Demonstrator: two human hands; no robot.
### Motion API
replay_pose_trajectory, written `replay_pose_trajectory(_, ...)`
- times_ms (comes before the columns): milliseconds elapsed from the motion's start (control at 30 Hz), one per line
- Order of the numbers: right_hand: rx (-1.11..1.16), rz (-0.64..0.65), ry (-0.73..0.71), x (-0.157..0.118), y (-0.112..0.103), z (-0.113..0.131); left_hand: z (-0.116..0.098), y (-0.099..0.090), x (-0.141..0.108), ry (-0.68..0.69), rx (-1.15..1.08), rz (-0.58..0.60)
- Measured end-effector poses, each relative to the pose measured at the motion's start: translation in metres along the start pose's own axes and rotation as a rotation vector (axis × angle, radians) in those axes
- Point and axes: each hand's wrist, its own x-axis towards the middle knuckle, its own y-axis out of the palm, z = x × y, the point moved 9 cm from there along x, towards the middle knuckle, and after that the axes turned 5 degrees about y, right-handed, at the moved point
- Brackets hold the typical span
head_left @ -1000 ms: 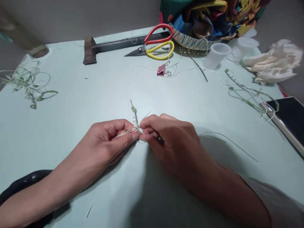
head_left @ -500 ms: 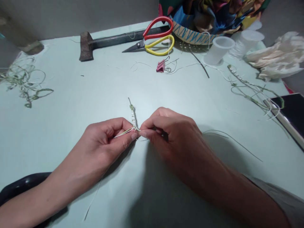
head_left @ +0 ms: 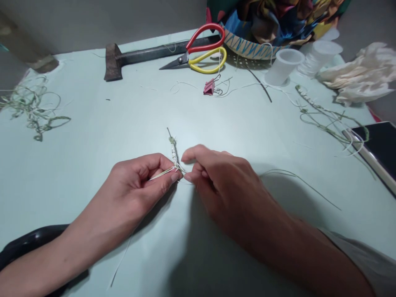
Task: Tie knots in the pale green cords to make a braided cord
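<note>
A small braided cord piece [head_left: 173, 152], white and green with a knot and a dark tip at its far end, points away from me on the table. My left hand [head_left: 139, 181] pinches its near end between thumb and forefinger, and loose white and green strands [head_left: 162, 173] cross those fingers. Just to the right, my right hand [head_left: 225, 181] has its thumb and a bent finger closed on thin strands from the braid. Its forefinger is raised apart from the thumb. A long green strand [head_left: 303, 179] trails out beyond this hand; the exact grip inside is partly hidden.
Behind lie a hammer [head_left: 114, 62], scissors [head_left: 188, 60] with red and yellow handles, and a pink binder clip [head_left: 209, 87]. Tangled cords [head_left: 34, 105] sit left. White spools [head_left: 284, 66], a crumpled cloth [head_left: 361, 74], another braid [head_left: 328, 115] and a phone [head_left: 379, 144] are right.
My right forefinger has lifted away from the thumb, and that hand has shifted slightly right. The left hand keeps its pinch on the braid.
</note>
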Motion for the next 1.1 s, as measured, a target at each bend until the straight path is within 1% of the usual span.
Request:
replay_pose_trajectory(67,-0.007,-0.039,-0.024,-0.002,-0.003,0.002,-0.001,-0.001,0.0,0.0,0.006,-0.005)
replay_pose_trajectory(233,-0.029,-0.062,-0.109,-0.006,-0.004,0.006,-0.002,-0.002,-0.001,0.02,-0.002,-0.006)
replay_pose_trajectory(333,-0.055,-0.074,-0.119,-0.007,-0.006,0.005,0.0,0.0,-0.002,0.01,-0.016,0.005)
replay_pose_trajectory(600,-0.111,-0.025,-0.156,-0.006,0.001,0.008,-0.005,0.0,0.001,0.035,0.0,0.001)
replay_pose_trajectory(667,-0.1,-0.011,-0.134,-0.004,0.002,0.006,-0.004,0.0,0.001,0.031,0.008,0.003)
replay_pose_trajectory(767,-0.006,-0.002,-0.047,-0.002,-0.001,0.001,-0.004,0.0,0.0,0.047,0.027,0.005)
replay_pose_trajectory(867,0.102,0.012,0.044,0.0,-0.003,-0.004,-0.009,-0.001,-0.001,0.105,0.064,-0.014)
replay_pose_trajectory(1000,0.194,0.013,0.066,0.001,-0.004,-0.006,-0.015,-0.005,-0.007,0.194,0.072,-0.093)
replay_pose_trajectory(1100,0.211,0.025,0.095,0.002,-0.003,-0.008,-0.016,-0.009,-0.014,0.264,0.07,-0.153)
